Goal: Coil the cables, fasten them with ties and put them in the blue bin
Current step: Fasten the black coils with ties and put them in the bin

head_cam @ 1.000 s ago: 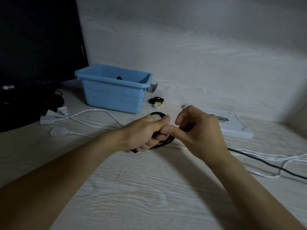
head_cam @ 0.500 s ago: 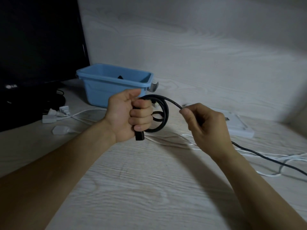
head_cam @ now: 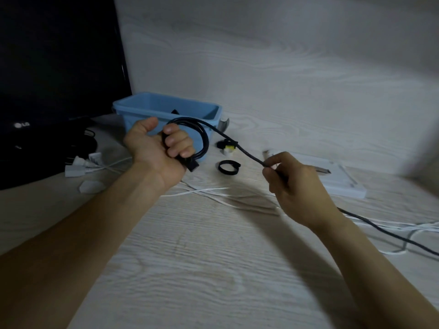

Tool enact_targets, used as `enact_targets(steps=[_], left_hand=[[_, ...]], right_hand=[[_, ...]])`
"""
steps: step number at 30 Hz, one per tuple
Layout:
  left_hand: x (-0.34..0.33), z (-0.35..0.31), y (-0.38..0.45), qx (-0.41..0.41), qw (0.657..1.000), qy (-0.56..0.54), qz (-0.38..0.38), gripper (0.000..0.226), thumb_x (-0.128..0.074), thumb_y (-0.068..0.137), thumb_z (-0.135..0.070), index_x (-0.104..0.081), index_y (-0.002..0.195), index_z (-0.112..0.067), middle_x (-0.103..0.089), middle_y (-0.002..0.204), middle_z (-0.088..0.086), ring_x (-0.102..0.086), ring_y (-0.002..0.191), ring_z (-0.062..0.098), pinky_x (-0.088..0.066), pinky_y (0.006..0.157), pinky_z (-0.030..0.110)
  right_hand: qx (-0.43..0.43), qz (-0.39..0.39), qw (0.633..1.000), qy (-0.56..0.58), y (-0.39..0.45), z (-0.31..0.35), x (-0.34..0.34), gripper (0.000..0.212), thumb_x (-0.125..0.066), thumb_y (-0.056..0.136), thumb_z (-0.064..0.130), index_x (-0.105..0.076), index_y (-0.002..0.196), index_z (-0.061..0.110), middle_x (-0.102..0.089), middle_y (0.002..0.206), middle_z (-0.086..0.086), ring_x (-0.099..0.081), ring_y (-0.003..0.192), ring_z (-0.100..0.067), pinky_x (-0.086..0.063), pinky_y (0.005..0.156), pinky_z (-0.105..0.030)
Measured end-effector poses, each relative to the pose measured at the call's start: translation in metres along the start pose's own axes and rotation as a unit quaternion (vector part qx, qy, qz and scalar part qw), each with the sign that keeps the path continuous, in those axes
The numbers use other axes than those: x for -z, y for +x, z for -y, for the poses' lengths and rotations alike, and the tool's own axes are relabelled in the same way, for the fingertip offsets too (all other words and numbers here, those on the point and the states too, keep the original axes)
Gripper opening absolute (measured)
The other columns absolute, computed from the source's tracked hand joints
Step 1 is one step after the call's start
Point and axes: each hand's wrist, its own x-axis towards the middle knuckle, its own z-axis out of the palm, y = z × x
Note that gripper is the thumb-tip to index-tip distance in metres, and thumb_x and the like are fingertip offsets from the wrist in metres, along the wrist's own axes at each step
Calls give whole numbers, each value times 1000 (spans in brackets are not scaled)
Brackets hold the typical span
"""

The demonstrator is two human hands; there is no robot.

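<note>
Left hand (head_cam: 158,148) grips round black cable (head_cam: 247,154) coil; right hand (head_cam: 297,186) pinches strand.

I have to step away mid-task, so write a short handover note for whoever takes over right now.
Left hand grips the part-wound coil of the black cable above the table.
Right hand pinches the cable's free run; the rest trails off to the right.
Black loop tie lies on the table near the blue bin.
Left: finish coiling, tie it, bin it, then do the white cables.

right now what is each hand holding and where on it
Both hold the black cable: the left hand grips its coiled loops near the plug end, the right hand pinches the loose run.
</note>
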Motion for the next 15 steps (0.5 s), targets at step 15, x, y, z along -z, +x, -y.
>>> enact_targets(steps=[15], left_hand=[[-11,6,-2,53,972,227,27,63,-35,103,-50,-36,46,-22,-22,40,-7,-17,31,8,-25,34,21]], right_hand=[[40,93,995,17,-9,19,-22,20,-46,102,17,-61,90,13,-63,71,8,-57,62,-14,-46,60,-35]])
